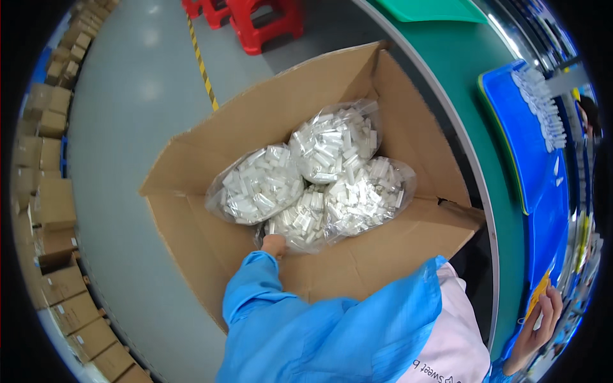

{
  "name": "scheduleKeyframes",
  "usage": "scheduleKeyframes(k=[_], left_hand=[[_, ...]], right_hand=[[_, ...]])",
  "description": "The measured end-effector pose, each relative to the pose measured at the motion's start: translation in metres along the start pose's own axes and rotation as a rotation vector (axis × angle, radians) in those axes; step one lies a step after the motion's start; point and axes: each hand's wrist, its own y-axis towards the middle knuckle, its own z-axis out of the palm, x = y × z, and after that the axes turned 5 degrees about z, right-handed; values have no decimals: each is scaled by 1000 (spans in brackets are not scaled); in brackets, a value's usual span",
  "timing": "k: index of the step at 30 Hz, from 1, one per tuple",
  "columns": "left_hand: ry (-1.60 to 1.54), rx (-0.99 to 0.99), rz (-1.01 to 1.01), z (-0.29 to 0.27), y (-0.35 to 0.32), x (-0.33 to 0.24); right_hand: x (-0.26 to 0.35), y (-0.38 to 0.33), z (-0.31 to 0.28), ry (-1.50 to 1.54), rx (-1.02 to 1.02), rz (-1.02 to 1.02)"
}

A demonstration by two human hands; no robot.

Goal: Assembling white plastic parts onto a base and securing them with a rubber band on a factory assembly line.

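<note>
Inside a large open cardboard box (211, 153) lie several clear plastic bags filled with small white, block-like pieces. My left hand (274, 246) reaches into the box, closed at the near edge of the lowest bag (300, 223); its fingertips are partly hidden. Touching that bag are a left bag (258, 185), a far bag (335, 140) and a right bag (364, 198). At the far right, my right hand (541, 322) is beside the blue tray's near end and a yellow item (538, 295). Its fingers are bent and somewhat apart, with no held thing visible.
A green-topped workbench (463, 108) curves along the box's right side. On it are a blue tray (504, 127) with white tubular pieces (543, 108) and a green tray (434, 9). Red stools (255, 29) stand beyond the box; stacked cartons (54, 198) line the left.
</note>
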Motion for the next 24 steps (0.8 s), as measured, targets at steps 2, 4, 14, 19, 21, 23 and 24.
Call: scheduleKeyframes(k=[2, 4, 14, 19, 21, 23, 24], left_hand=[[18, -7, 164, -45, -21, -1], [-86, -85, 144, -79, -52, -10], [-1060, -1245, 170, -276, -298, -196], [-1148, -1688, 439, -320, -406, -236], [-1054, -1883, 641, -342, -445, -241], [-965, -2014, 803, -369, -472, -263], [-921, -2043, 881, -384, -484, -277]], right_hand=[[-10, -10, 2, 10, -6, 46], [-9, -11, 8, 80, -52, 65], [-80, 39, -13, 400, -298, -248], [-115, 51, -38, 687, -237, -433], [-119, 62, -45, 869, -179, -484], [-103, 83, -50, 1015, -191, -588], [-93, 97, -49, 1073, -233, -665]])
